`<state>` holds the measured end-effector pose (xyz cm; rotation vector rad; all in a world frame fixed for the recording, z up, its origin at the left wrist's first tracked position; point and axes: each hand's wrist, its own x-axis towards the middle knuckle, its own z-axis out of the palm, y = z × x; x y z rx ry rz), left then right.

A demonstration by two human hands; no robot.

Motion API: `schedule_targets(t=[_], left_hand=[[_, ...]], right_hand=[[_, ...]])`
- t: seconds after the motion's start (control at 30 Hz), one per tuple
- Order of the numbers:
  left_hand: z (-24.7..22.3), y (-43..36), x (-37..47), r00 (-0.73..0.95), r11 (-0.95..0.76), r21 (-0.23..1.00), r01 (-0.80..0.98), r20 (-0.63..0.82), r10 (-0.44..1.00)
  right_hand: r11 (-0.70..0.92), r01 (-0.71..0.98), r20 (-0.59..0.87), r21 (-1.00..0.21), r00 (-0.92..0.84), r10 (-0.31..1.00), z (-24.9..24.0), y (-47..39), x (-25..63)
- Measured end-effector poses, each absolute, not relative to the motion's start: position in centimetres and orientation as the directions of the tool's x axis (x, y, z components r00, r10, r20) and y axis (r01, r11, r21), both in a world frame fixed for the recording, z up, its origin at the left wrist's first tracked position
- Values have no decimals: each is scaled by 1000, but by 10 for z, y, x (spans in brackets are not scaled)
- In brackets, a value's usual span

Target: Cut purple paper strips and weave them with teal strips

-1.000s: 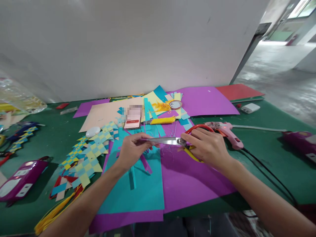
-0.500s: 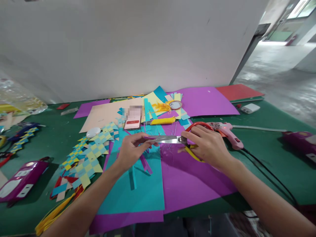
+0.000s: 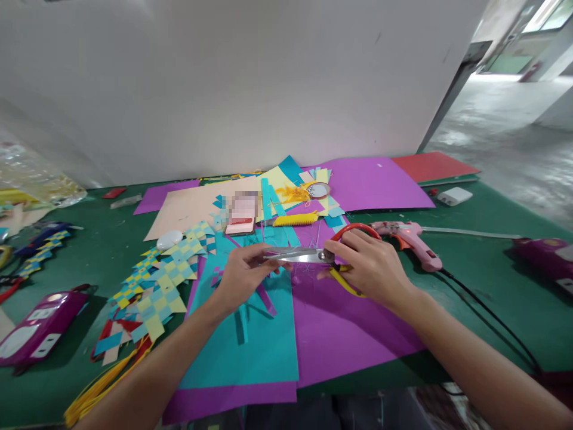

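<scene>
My right hand (image 3: 369, 260) is closed around the red and yellow handles of the scissors (image 3: 302, 255), whose blades point left. At the blade tips, my left hand (image 3: 244, 272) is closed in a pinch; what it grips is too small and hidden to make out. Both hands are above a teal sheet (image 3: 264, 358) and a purple sheet (image 3: 344, 334). A purple strip (image 3: 267, 300) and a teal strip (image 3: 242, 324) lie under my left hand.
Woven paper pieces (image 3: 168, 286) lie at the left, beside a purple power strip (image 3: 42, 328). A phone (image 3: 243, 212) and a yellow-handled cutter (image 3: 295, 220) are behind my hands. At the right is a pink glue gun (image 3: 418, 242) with its cord.
The scissors and my right hand have shifted slightly left, so the blades sit further over my left fingertips. My left hand has barely moved.
</scene>
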<state>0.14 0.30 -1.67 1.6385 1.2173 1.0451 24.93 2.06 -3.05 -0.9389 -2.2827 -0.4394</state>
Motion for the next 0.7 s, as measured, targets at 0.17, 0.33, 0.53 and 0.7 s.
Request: schedule_targets(t=[0.17,0.33,0.53,0.7], left_hand=[[-16,2,4,196,-193,940,281,141,970],[-16,2,5,188,-187,949,252,141,972],[-18,1,4,185,-174,945,276,126,975],[-14,1,5,180,-163,959,233,122,976]], right_hand=[[689,724,665,45,-536,520,-33,19,245],[694,718,679,40,-530,508,-34,18,244],[696,718,688,26,-518,508,-36,17,244],[653,688,606,-316,-383,697,-30,17,244]])
